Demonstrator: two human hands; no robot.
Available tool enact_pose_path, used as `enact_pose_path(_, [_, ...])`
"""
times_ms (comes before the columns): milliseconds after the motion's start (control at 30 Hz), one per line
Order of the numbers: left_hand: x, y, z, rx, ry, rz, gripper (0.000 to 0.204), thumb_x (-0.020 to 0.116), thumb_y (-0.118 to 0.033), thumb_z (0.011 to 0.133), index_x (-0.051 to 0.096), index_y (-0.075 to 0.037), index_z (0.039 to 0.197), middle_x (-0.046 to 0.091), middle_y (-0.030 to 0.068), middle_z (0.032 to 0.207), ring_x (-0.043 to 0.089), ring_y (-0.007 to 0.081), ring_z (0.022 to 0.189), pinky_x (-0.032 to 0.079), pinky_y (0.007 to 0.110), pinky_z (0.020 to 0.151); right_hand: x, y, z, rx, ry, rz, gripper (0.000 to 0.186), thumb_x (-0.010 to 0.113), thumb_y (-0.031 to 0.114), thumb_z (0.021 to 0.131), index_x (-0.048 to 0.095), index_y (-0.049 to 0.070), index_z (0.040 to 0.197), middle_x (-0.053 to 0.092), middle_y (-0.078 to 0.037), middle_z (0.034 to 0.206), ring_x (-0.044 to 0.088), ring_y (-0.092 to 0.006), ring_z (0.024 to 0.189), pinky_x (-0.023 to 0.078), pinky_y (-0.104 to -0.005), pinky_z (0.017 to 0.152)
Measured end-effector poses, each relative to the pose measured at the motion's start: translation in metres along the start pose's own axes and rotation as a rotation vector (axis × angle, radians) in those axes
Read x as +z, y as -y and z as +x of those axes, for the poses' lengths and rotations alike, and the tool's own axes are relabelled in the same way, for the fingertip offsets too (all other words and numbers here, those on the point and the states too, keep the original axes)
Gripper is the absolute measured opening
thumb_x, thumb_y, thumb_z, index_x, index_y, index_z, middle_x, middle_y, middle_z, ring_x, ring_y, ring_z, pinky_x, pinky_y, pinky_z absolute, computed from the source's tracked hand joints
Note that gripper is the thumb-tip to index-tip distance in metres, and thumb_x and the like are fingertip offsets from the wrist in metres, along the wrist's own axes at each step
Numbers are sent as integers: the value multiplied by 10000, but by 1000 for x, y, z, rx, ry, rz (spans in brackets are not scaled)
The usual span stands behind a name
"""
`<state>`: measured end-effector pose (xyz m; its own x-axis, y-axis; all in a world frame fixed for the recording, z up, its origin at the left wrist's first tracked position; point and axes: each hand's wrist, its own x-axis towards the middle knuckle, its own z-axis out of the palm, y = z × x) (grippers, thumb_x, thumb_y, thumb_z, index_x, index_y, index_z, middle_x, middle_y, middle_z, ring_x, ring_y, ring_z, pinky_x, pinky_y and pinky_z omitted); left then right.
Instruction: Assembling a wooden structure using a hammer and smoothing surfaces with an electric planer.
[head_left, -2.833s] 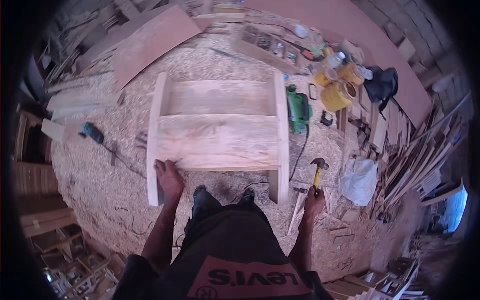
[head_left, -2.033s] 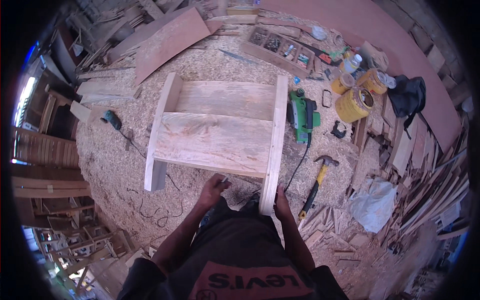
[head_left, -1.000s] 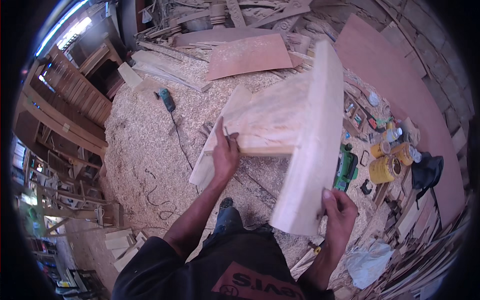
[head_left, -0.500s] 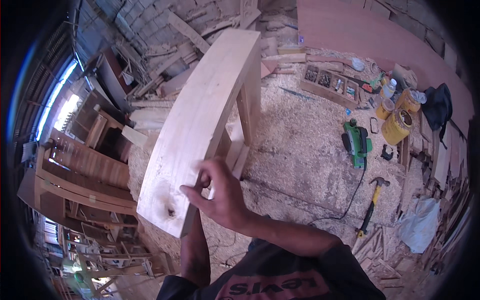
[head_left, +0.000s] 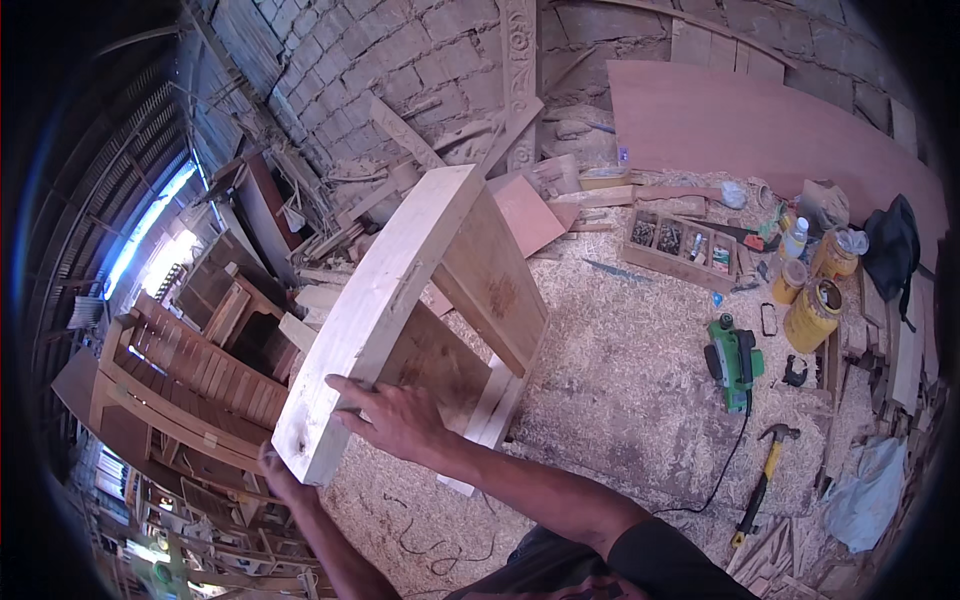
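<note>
One pale wooden frame [head_left: 375,300] tilts over the shavings-strewn floor [head_left: 600,400], the right hand [head_left: 398,418] touching its upper plank, fingers loosely spread, the left hand [head_left: 282,474] at that plank's near corner, its grip too hidden to tell; further right lie a green planer [head_left: 734,360] and a hammer [head_left: 764,478]

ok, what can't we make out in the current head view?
All in the head view:
- Left hand: fingertips, and anything in them, hidden behind the near end of the wooden frame.
- Frame's far left side: hidden by its own thick board.
- Divided tray: small contents too tiny to identify.
- Open yellow tub: contents too dark inside.
- Person's feet: out of sight.
</note>
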<state>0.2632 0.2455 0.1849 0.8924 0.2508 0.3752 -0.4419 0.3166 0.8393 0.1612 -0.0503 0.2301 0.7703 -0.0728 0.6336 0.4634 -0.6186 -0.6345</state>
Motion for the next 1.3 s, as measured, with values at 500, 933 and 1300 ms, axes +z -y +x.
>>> enact_pose_path(500, [56,-55,-9,571,585,786,576,578,-497,982,490,-15,1284,561,298,1311,598,437,1166,550,568,871,38,-116,-36,197,-190,822,478,635,199,987,521,133,1446,667,-145,1281,707,-204,1008,595,-363,839])
enact_pose_path(933, [10,-61,70,167,367,866,544,483,-173,897,503,63,1386,557,201,1338,532,299,1264,446,422,1066,208,-306,-178,1160,-518,-10,456,804,336,843,640,-44,1036,717,-189,934,697,-307,820,545,-410,766])
enact_pose_path(1300, [-62,-46,155,224,435,1079,576,587,-103,824,507,53,1373,568,202,1299,535,303,1254,440,421,1067,173,-316,-134,1181,-585,868,396,835,207,807,665,-15,1087,724,-103,908,675,-167,781,544,-350,709])
